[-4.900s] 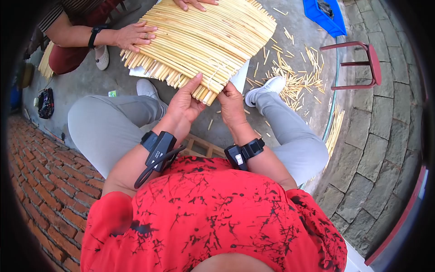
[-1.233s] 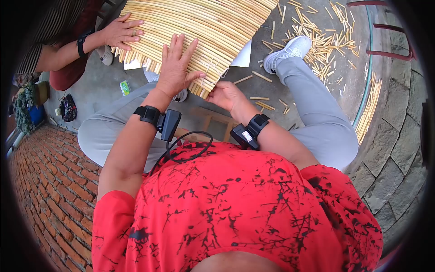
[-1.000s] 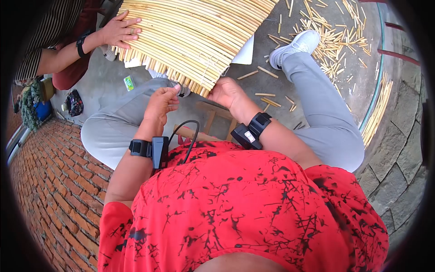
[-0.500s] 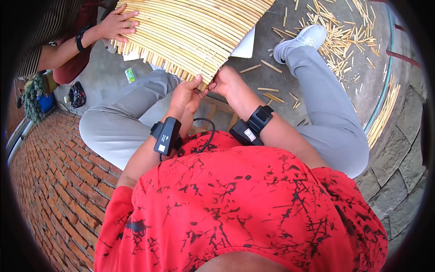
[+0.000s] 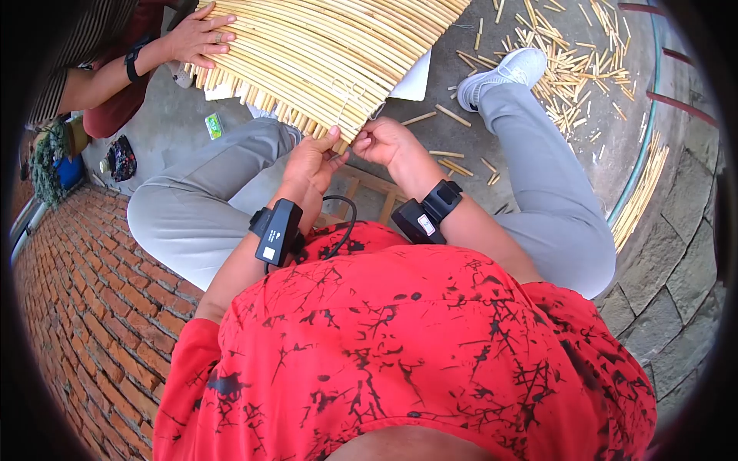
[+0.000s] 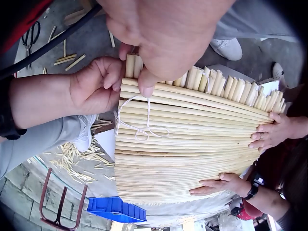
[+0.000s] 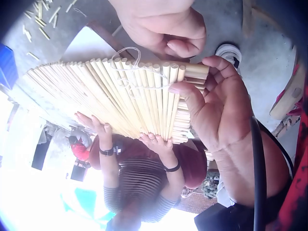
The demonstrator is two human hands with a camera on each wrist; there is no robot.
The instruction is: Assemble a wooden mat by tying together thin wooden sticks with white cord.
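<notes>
The left hand (image 5: 314,160) has its fingers (image 6: 146,83) curled, thumb pressed on the near corner of the reed mat (image 5: 323,54), while the right hand (image 5: 384,140) pinches that same corner just beside the white string (image 6: 140,129) tied there. The mat lies on the concrete floor (image 5: 154,131) between the person's knees, another person's hands (image 5: 198,37) flat on its far left edge. Cut reed pieces (image 5: 565,69) scatter the open floor to the right, by a white shoe (image 5: 503,73).

Pale, smooth matt cane mat (image 5: 323,46) with white string (image 6: 142,126); rough concrete floor (image 5: 430,92); red brick paving (image 5: 84,307).

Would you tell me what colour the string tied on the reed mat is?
White; the string shows best in the left wrist view.
</notes>
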